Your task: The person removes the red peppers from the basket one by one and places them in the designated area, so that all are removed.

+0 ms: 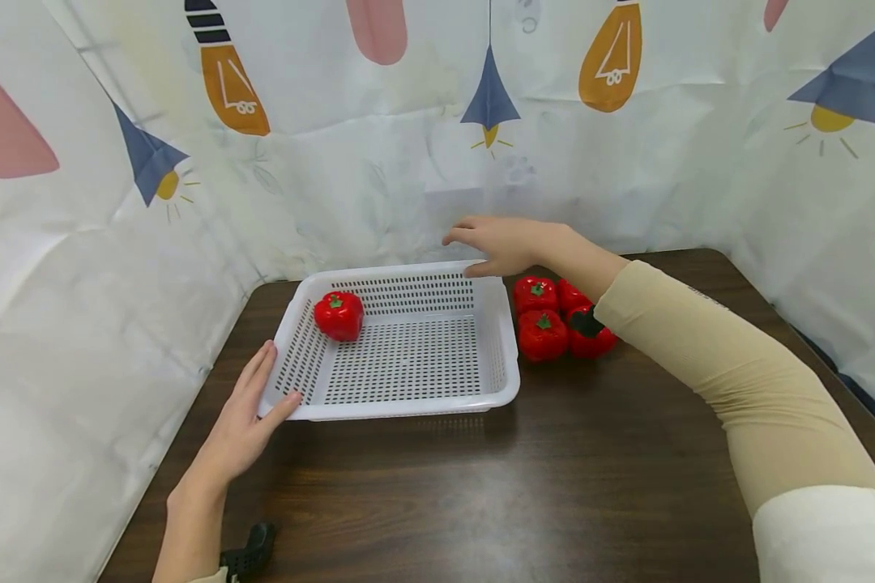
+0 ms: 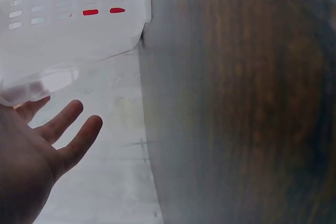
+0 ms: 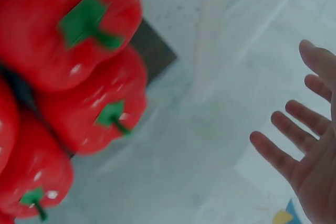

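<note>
A white plastic basket point(image 1: 408, 409) with slotted walls stands on the dark table, one red bell pepper point(image 1: 339, 316) inside at its left end. My left hand point(image 1: 241, 429) lies along the basket's left front corner, thumb over the rim and fingers along the outer side. In the left wrist view its fingers point(image 2: 79, 140) are spread beside the basket wall. My right hand point(image 1: 510, 243) is over the basket's far right corner, holding nothing. Its fingers point(image 3: 273, 153) are spread apart in the right wrist view. Several red bell peppers point(image 1: 543, 334) with green stems stand right of the basket, partly behind the right forearm.
The brown wooden table point(image 1: 437, 494) extends in front of the basket and to its right. A white patterned sheet point(image 1: 379, 186) hangs close behind the table and along both sides. A black strap point(image 1: 248, 555) is at the left wrist.
</note>
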The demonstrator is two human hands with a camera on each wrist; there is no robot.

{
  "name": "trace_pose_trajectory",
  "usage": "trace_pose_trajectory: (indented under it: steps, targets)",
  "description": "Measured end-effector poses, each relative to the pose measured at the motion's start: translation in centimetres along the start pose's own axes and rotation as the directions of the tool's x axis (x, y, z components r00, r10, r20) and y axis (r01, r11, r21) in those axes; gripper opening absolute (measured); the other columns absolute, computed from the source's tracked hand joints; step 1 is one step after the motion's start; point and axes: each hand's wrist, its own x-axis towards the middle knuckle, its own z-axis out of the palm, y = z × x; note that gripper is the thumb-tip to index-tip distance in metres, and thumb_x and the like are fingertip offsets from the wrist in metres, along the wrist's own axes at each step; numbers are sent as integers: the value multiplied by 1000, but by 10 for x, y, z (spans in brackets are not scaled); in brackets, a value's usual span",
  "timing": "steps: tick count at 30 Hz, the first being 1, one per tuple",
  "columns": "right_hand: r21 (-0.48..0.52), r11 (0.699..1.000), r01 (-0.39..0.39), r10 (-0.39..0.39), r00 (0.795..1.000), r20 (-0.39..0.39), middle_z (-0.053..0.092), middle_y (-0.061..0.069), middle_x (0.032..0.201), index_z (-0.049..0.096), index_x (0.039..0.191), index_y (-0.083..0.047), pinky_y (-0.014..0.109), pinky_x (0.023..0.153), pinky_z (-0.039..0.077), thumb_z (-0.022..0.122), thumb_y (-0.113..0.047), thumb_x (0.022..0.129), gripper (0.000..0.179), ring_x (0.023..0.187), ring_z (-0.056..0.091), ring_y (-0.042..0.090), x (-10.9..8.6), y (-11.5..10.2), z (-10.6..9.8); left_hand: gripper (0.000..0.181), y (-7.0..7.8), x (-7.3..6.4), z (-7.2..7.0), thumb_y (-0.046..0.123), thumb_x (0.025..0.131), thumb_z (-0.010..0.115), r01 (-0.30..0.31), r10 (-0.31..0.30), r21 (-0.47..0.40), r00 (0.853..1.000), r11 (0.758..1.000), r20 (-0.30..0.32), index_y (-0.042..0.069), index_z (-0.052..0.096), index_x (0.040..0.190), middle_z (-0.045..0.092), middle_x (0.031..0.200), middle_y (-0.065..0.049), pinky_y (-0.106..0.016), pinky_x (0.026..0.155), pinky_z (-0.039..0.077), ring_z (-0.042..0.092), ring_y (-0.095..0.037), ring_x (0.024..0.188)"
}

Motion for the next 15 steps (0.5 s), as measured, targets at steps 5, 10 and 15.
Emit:
trace_pose_trajectory:
  steps: [5, 10, 15]
  targets:
    - [-42, 999, 3, -3, 1000, -12, 40, 9, 155, 45, 153, -15, 44, 115, 38, 67, -34, 100, 60, 141, 40, 26, 18, -16, 6, 87, -1, 0, 0, 29, 98, 69, -1, 1, 7, 1000, 1000, -3, 9, 17, 165, 10, 171, -11, -76, 108, 26, 23, -48, 147]
    - [-63, 998, -4, 1, 999, -35, 44, 9, 153, 46, 153, -14, 45, 113, 41, 65, -35, 101, 60, 138, 44, 26, 33, -30, 14, 87, -1, 0, -1, 30, 98, 68, 0, 0, 15, 1000, 1000, -3, 10, 17, 165, 9, 171, -10, -76, 107, 27, 24, -48, 147]
    - [-21, 1000, 5, -6, 1000, -28, 46, 9, 151, 46, 153, -13, 43, 112, 42, 66, -34, 101, 60, 133, 48, 25, 47, -41, 18, 87, -2, 0, 0, 30, 98, 68, -4, 4, 7, 1000, 1000, -8, 10, 17, 165, 10, 171, -11, -76, 107, 27, 24, -48, 147]
